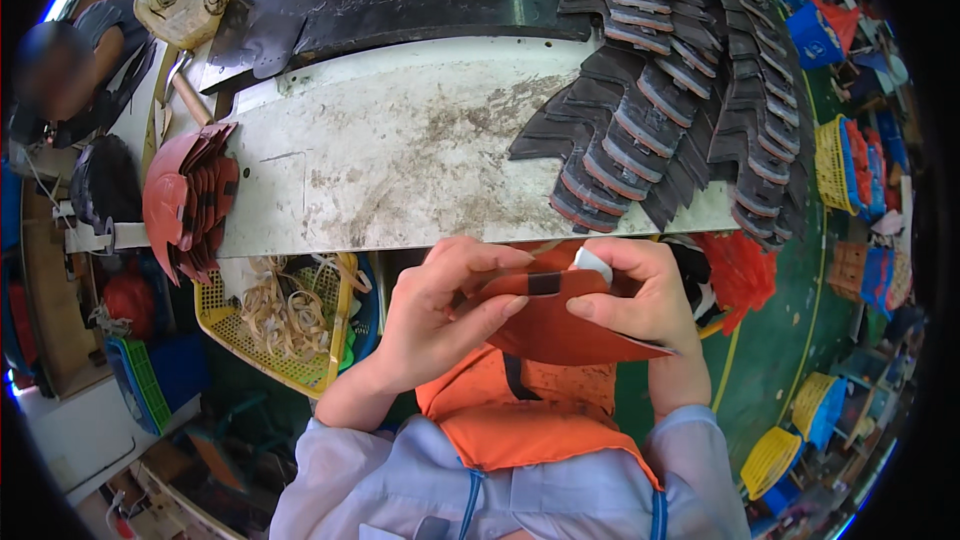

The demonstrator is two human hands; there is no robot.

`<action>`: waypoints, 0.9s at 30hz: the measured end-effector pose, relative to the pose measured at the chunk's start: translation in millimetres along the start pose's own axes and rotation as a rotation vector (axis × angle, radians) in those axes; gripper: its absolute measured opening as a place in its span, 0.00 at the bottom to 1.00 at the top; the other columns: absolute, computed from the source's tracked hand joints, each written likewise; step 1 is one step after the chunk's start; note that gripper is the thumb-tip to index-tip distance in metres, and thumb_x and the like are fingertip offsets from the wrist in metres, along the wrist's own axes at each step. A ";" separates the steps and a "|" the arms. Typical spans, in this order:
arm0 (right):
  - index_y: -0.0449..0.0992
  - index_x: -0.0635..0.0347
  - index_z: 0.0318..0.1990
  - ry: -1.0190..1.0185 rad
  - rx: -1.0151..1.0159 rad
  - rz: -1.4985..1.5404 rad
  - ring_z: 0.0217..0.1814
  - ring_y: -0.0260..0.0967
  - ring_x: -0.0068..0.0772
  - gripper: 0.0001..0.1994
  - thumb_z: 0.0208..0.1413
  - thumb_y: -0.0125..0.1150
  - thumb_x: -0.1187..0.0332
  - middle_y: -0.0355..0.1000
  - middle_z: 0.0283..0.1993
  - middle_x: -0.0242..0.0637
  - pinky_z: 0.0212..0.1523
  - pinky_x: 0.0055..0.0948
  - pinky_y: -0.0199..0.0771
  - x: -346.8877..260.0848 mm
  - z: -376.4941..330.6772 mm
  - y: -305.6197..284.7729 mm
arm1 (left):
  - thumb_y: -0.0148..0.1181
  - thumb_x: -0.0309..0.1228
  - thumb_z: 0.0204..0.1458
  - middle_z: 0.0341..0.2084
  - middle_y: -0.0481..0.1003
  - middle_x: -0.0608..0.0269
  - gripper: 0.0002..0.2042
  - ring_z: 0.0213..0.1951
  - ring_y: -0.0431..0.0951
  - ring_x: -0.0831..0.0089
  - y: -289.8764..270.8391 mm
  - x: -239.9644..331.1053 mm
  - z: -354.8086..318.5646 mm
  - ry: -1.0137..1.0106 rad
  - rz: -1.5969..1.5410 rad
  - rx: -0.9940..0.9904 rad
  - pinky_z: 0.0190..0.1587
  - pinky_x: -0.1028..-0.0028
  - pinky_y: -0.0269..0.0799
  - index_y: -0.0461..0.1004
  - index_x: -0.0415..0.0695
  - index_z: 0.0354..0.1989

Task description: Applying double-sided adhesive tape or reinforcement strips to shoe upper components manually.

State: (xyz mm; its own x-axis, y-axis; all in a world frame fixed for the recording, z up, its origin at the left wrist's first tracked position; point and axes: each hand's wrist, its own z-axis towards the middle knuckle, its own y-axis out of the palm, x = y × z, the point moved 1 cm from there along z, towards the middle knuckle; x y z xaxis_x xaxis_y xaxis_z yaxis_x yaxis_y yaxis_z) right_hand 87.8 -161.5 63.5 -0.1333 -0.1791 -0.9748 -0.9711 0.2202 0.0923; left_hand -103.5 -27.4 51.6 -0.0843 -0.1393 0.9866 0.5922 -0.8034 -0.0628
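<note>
My left hand (450, 305) pinches the left side of a reddish-brown leather piece (545, 325) between thumb and fingers. On its other side my right hand (640, 290) grips the same piece, thumb on the face toward me. A dark strip crosses the piece's upper edge. Next to my right fingers a small white item (594, 265) sticks up; its kind is unclear. Both hands are just in front of the table edge, above my orange apron (540, 405). Fanned reddish-brown leather pieces (190, 205) overhang the table's left end.
Rows of overlapping dark leather pieces (640, 120) cover the right side of the white table (380, 160). A hammer (190, 95) and a machine part (185, 5) sit at the far left. Below stands a yellow basket (325, 365) of pale strips. Another person (70, 80) is at the left.
</note>
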 end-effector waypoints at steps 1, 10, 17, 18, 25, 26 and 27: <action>0.80 0.63 0.41 0.033 0.018 0.030 0.31 0.61 0.11 0.13 0.50 0.74 0.67 0.70 0.31 0.23 0.30 0.16 0.60 -0.7 -2.4 0.1 | 0.66 0.20 0.54 0.39 0.78 0.65 0.13 0.33 0.73 0.82 1.2 2.8 1.3 -0.079 -0.018 -0.035 0.37 0.82 0.69 0.75 0.38 0.49; 0.80 0.63 0.39 0.037 0.042 0.035 0.28 0.58 0.10 0.13 0.51 0.72 0.65 0.68 0.29 0.21 0.27 0.16 0.55 1.0 2.7 -0.1 | 0.63 0.20 0.57 0.40 0.78 0.64 0.08 0.42 0.74 0.84 1.5 11.7 6.6 -0.410 -0.363 -0.065 0.43 0.82 0.71 0.75 0.35 0.44; 0.77 0.65 0.37 0.037 0.299 0.194 0.25 0.62 0.13 0.13 0.55 0.69 0.62 0.70 0.27 0.27 0.25 0.15 0.55 17.4 -3.5 -5.1 | 0.62 0.21 0.53 0.39 0.82 0.61 0.11 0.40 0.80 0.68 -65.0 10.8 -0.7 -0.279 0.114 -0.453 0.67 0.62 0.60 0.80 0.41 0.45; 0.77 0.65 0.37 -0.047 0.383 0.257 0.24 0.61 0.13 0.13 0.57 0.67 0.62 0.69 0.26 0.28 0.24 0.15 0.54 24.3 -9.0 -17.7 | 0.61 0.20 0.53 0.39 0.82 0.60 0.10 0.41 0.80 0.67 -89.4 15.8 -8.9 -0.339 0.194 -0.486 0.67 0.62 0.61 0.80 0.41 0.44; 0.76 0.66 0.35 0.174 0.161 -0.075 0.25 0.64 0.13 0.08 0.58 0.63 0.69 0.70 0.25 0.27 0.26 0.16 0.61 37.6 -11.2 -31.1 | 0.55 0.20 0.32 0.27 0.72 0.57 0.08 0.44 0.71 0.53 -210.9 161.1 -55.3 -0.155 1.582 0.160 0.55 0.57 0.65 0.75 0.42 0.24; 0.77 0.66 0.35 0.228 0.099 -0.165 0.25 0.67 0.14 0.06 0.57 0.63 0.71 0.71 0.25 0.27 0.27 0.17 0.64 37.3 -9.8 -31.0 | 0.54 0.20 0.33 0.30 0.72 0.56 0.08 0.46 0.70 0.52 -217.9 173.9 -54.9 -0.070 1.786 0.226 0.60 0.53 0.63 0.75 0.40 0.25; 0.78 0.65 0.35 0.311 0.106 -0.270 0.26 0.70 0.15 0.04 0.55 0.63 0.74 0.72 0.25 0.27 0.29 0.19 0.69 35.5 -13.6 -40.0 | 0.54 0.19 0.34 0.33 0.73 0.55 0.08 0.47 0.70 0.52 -225.2 182.4 -50.2 0.014 1.876 0.273 0.64 0.51 0.60 0.75 0.39 0.26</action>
State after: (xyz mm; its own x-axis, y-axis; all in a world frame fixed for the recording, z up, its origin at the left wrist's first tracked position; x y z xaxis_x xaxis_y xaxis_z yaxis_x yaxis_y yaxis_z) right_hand 119.2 -189.7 28.0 0.0535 -0.5211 -0.8518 -0.9558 0.2202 -0.1947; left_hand -292.5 99.0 238.1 0.7259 -0.6091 -0.3196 0.0069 0.4710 -0.8821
